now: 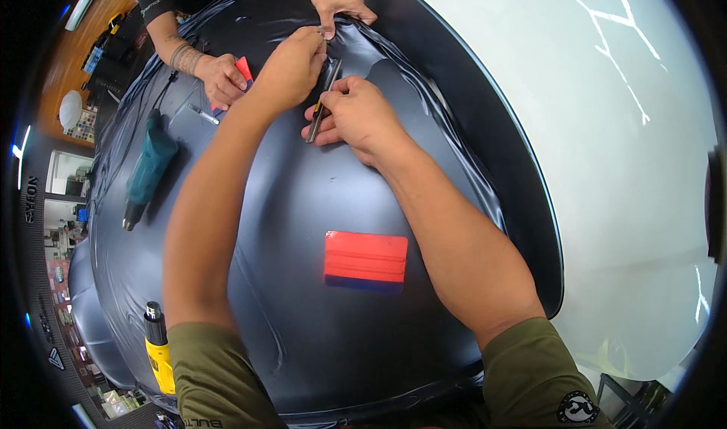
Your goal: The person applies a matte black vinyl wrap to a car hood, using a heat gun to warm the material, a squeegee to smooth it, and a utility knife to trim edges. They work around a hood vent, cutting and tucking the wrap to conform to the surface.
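Note:
A satin black film (303,293) covers a broad curved panel, probably a car's, and bunches into folds along its right side. My left hand (291,69) is closed at a raised fold near the far end, its fingertips pinching the film. Just right of it, my right hand (360,115) grips a slim metal utility knife (312,130), tip pointing away toward the fold. A co-worker's hand (339,5) presses the folds beside my left fingertips. The co-worker's other hand (223,81) rests on a red squeegee (243,68), partly hidden behind my left forearm.
Another red squeegee (366,256) with a dark blue edge lies between my forearms. To the left are a teal heat gun (151,160), a small silver-and-clear tool (203,114) and a yellow heat gun (159,361). A glossy pale surface (621,164) fills the right.

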Available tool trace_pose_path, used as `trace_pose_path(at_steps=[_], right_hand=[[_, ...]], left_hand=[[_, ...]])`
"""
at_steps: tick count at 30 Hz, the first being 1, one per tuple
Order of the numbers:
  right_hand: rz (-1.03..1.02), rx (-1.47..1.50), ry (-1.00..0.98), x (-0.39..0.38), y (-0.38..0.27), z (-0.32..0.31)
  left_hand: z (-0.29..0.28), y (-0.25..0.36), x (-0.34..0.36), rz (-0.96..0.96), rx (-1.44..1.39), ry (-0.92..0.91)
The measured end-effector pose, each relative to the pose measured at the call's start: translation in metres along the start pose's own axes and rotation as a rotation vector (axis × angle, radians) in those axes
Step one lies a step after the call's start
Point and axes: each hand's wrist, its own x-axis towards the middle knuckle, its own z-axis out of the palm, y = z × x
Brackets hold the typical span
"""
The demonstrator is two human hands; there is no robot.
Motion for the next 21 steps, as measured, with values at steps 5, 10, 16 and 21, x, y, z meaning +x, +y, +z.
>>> trace_pose_path(at_steps=[5, 10, 16, 21], right_hand=[[0.035, -0.056, -0.021, -0.002, -0.004, 0.0], [0.046, -0.079, -0.044, -0.003, -0.003, 0.001], [0.052, -0.099, -0.066, -0.004, -0.003, 0.0], [-0.018, 0.045, -0.006, 0.005, 0.005, 0.001]], left_hand=[[-0.007, 0.003, 0.003, -0.011, -0.013, -0.06], [-0.006, 0.003, 0.003, 0.009, 0.018, -0.056], [-0.005, 0.003, 0.002, -0.023, 0.022, -0.052], [0.003, -0.007, -0.006, 0.073, 0.015, 0.09]])
